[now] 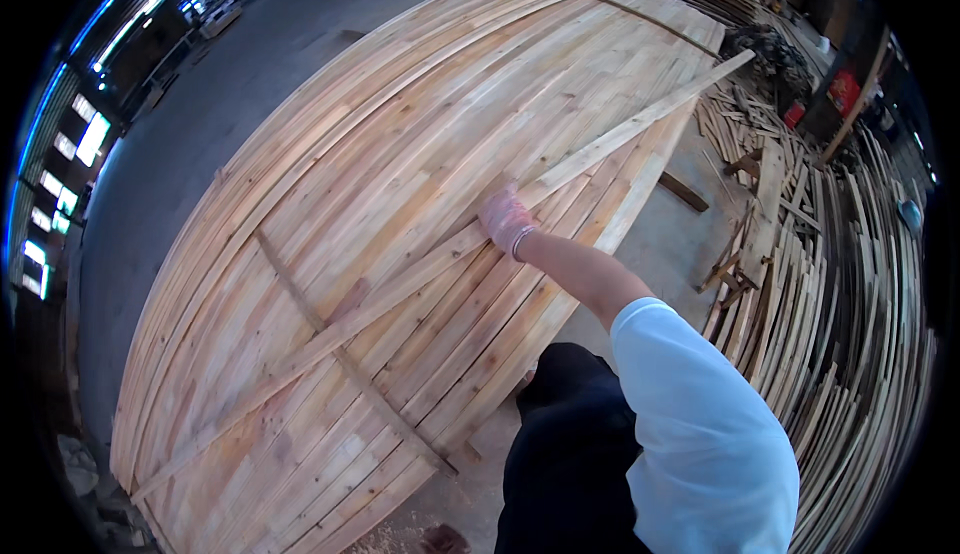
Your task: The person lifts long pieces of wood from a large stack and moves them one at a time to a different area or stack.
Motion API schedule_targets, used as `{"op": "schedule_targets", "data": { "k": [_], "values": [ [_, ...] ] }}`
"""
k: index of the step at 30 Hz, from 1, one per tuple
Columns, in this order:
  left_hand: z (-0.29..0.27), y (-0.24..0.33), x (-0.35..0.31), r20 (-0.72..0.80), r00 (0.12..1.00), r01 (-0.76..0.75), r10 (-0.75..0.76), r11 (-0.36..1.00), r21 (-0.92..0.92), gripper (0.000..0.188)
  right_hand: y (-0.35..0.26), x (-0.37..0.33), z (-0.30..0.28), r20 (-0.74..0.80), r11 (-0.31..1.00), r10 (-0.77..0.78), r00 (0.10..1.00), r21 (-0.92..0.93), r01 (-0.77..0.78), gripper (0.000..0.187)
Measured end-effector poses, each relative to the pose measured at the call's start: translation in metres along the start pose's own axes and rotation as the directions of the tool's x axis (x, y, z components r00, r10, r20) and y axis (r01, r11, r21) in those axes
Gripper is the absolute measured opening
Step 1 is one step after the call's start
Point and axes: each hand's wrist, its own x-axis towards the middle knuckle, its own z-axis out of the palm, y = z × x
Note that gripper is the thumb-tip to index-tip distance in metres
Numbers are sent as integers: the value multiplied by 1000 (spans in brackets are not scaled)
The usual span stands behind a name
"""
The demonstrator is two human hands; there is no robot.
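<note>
Right hand [506,217], gloved, lies flat and mostly open, palm down on a long plank [420,276] lying diagonally across the board stack [330,204], long axis running lower-left to upper-right through the hand; no real grasp visible; left hand out of view.

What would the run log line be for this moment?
right hand: on long plank lying diagonally across stack | left hand: not in view | loose planks heaped at right
</note>
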Motion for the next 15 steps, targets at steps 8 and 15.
{"op": "schedule_targets", "data": {
  "k": [8,15],
  "values": [
    [21,-69,-35,2,989,137,-146,925,-354,30,-13,-47,-25,274,983,-163,948,125,132,29],
    [29,-94,-79,403,908,196,-116,967,-162,38,-31,-205,-30,439,781,-614,657,213,588,28]
  ]
}}
